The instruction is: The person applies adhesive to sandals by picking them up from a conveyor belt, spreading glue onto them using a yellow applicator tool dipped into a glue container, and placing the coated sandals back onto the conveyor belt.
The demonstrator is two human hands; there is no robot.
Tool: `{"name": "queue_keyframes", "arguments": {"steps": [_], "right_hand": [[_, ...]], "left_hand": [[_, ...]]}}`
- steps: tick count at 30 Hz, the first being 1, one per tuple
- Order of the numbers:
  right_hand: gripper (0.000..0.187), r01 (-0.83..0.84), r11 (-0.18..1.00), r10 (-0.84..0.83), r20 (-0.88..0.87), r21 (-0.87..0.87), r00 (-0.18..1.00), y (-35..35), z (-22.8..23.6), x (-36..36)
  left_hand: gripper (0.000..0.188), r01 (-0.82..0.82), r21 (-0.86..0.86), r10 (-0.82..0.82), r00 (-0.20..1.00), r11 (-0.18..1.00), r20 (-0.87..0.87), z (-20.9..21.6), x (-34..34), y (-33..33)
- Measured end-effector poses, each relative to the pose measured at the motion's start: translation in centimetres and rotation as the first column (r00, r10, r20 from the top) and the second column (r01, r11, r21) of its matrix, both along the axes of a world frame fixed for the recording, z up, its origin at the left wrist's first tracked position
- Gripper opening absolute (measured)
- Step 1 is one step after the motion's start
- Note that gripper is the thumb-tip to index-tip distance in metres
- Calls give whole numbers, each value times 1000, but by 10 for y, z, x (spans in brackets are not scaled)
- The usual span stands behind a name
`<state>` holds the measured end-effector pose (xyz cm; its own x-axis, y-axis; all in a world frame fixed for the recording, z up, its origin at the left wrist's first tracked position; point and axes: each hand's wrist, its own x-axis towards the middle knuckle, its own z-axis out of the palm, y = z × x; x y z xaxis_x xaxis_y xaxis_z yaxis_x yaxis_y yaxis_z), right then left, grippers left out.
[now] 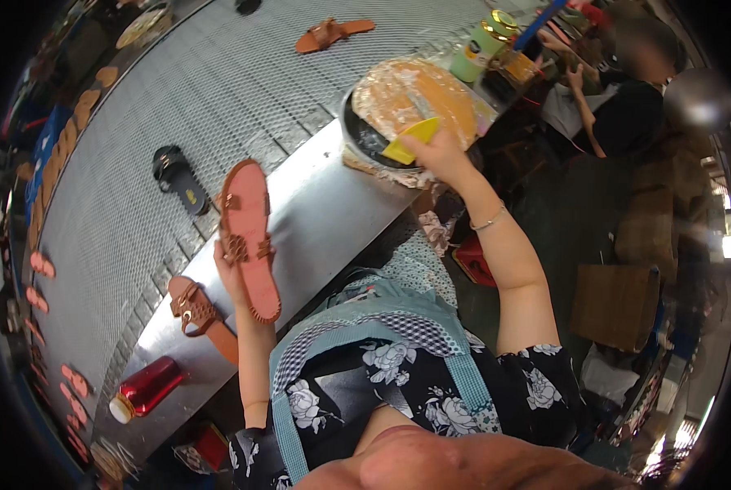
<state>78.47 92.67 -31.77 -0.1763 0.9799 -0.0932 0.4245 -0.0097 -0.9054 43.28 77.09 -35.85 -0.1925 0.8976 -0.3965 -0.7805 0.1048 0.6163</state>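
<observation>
Left, near: red bottle (153,385), white-capped, lying on the metal ledge (333,192). Left, farther: black sandal (181,181), on the grey mesh surface (218,90) by the ledge. Near: brown sandal (196,306), on the ledge. Left hand (230,273): fingers clamped on the left side of one pink-soled sandal (255,233), brown straps, insole facing the wearer, held over the ledge. Centre, far: second brown sandal (333,35), on the mesh. Right: round dark pan (361,135), partly under a crusted tan cover (394,86). Right hand (443,155): thumb and fingers together on a yellow scraper (412,140), over the pan's near side; contact unclear. Right, far: green can (481,51), upright.
</observation>
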Motion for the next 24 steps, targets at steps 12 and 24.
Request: {"name": "queue_keyframes", "arguments": {"steps": [12,24], "right_hand": [[22,96,990,-143,-642,-107,753,-72,20,-64],[19,-167,836,362,-296,523,884,-78,40,-108]], "left_hand": [[56,209,84,-225,931,974,287,18,43,9],[56,277,49,-278,960,960,14,20,58,-1]]}}
